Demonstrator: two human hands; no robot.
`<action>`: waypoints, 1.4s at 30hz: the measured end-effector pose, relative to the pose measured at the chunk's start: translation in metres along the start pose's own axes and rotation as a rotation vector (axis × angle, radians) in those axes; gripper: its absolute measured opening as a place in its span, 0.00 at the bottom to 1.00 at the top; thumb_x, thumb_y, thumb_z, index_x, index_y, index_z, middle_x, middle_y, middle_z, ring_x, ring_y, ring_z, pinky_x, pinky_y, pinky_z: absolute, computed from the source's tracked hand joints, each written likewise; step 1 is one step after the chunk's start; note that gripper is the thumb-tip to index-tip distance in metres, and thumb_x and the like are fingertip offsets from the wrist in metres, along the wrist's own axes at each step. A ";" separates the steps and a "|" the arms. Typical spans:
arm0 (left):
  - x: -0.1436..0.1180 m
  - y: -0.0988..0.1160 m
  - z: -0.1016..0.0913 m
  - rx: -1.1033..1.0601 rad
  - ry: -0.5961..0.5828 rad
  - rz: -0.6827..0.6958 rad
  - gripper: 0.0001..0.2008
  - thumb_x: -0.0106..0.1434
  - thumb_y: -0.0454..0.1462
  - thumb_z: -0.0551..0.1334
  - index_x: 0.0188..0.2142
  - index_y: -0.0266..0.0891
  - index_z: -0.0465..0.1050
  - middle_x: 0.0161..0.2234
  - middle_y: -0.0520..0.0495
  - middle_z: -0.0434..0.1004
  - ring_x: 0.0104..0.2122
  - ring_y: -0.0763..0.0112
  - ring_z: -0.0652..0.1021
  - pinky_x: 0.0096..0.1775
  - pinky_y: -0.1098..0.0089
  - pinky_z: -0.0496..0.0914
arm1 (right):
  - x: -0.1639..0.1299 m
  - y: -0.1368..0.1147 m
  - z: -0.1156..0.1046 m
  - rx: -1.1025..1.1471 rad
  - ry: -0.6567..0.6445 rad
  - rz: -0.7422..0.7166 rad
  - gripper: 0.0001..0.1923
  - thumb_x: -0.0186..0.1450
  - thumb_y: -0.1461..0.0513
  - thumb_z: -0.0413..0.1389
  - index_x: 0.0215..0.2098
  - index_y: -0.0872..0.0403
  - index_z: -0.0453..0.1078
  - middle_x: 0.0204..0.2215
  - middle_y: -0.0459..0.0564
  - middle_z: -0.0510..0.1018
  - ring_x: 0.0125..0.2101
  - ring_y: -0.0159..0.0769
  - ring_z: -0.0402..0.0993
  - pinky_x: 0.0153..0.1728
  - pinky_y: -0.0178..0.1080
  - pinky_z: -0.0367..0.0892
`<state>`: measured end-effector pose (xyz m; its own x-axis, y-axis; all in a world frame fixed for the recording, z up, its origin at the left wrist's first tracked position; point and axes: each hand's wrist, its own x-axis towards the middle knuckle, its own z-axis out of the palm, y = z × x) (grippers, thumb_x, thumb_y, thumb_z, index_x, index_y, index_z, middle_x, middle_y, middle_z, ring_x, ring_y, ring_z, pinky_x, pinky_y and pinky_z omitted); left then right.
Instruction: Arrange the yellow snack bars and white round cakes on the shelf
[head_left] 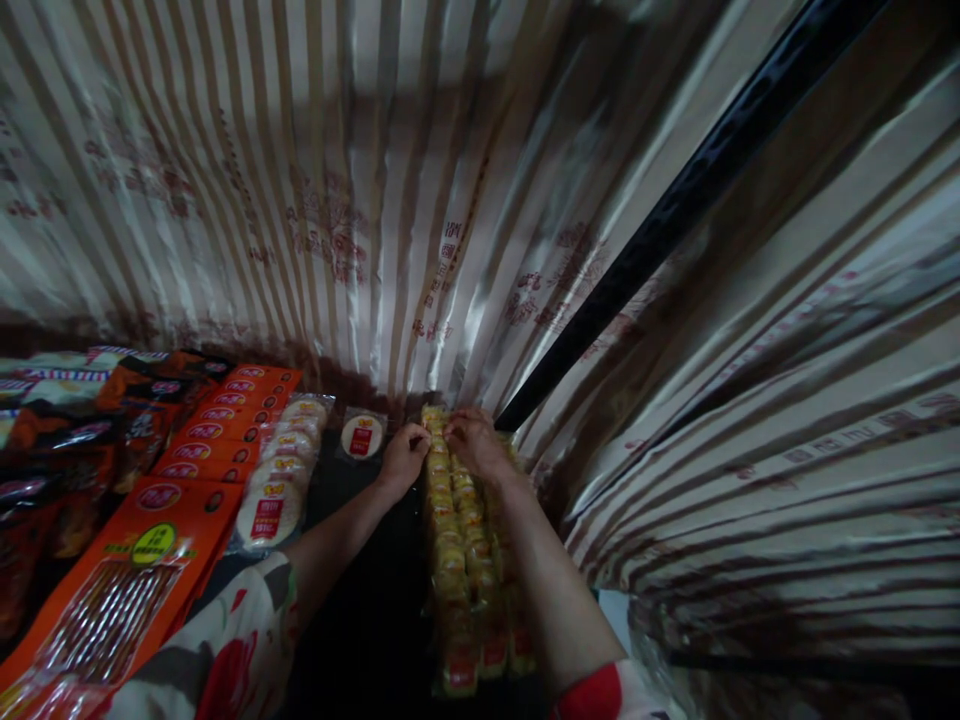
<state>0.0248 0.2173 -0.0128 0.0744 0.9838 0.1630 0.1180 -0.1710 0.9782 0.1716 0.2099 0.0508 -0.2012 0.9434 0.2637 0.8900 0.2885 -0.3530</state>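
My left hand (403, 455) and right hand (472, 440) meet at the far end of the row of yellow packets (459, 540), fingers pinched narrow on the top packet. The row lies on the dark bench (360, 600), round white packets (281, 470) and orange packs (217, 430) to the left.

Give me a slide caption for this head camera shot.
Both hands, left hand and right hand, touch the far end of yellow packets.

Both hands (403, 455) (472, 440) touch yellow packets (450, 540) (snacks, perhaps).
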 end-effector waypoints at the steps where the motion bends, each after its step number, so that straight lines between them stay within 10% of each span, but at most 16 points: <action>1: -0.002 0.001 -0.002 -0.006 0.002 -0.010 0.04 0.55 0.29 0.57 0.27 0.38 0.67 0.27 0.53 0.70 0.30 0.74 0.72 0.38 0.72 0.66 | 0.000 0.000 0.001 -0.005 0.004 -0.001 0.06 0.58 0.68 0.55 0.28 0.53 0.74 0.39 0.51 0.74 0.46 0.38 0.63 0.51 0.41 0.58; 18: -0.044 0.010 -0.012 -0.049 -0.080 -0.070 0.05 0.56 0.36 0.57 0.32 0.39 0.70 0.30 0.51 0.72 0.30 0.73 0.72 0.30 0.75 0.67 | -0.015 -0.004 -0.008 0.016 -0.064 -0.089 0.09 0.55 0.69 0.55 0.29 0.52 0.75 0.40 0.53 0.76 0.55 0.38 0.60 0.59 0.51 0.45; 37: -0.040 0.011 -0.005 -0.100 -0.014 -0.134 0.05 0.57 0.36 0.58 0.30 0.39 0.71 0.28 0.52 0.72 0.29 0.74 0.72 0.31 0.75 0.67 | -0.033 -0.023 -0.010 0.050 0.155 -0.088 0.10 0.60 0.67 0.53 0.34 0.50 0.75 0.42 0.50 0.76 0.47 0.37 0.65 0.51 0.45 0.59; 42: -0.047 0.022 -0.010 -0.175 -0.053 -0.195 0.06 0.55 0.35 0.58 0.31 0.39 0.72 0.28 0.51 0.74 0.29 0.74 0.72 0.28 0.76 0.66 | -0.049 -0.033 -0.023 -0.034 0.021 -0.024 0.11 0.62 0.65 0.53 0.37 0.49 0.76 0.37 0.49 0.77 0.42 0.37 0.68 0.47 0.42 0.61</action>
<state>0.0141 0.1680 0.0020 0.1192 0.9923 -0.0330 -0.0374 0.0376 0.9986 0.1614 0.1500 0.0705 -0.2140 0.9325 0.2908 0.8984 0.3048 -0.3161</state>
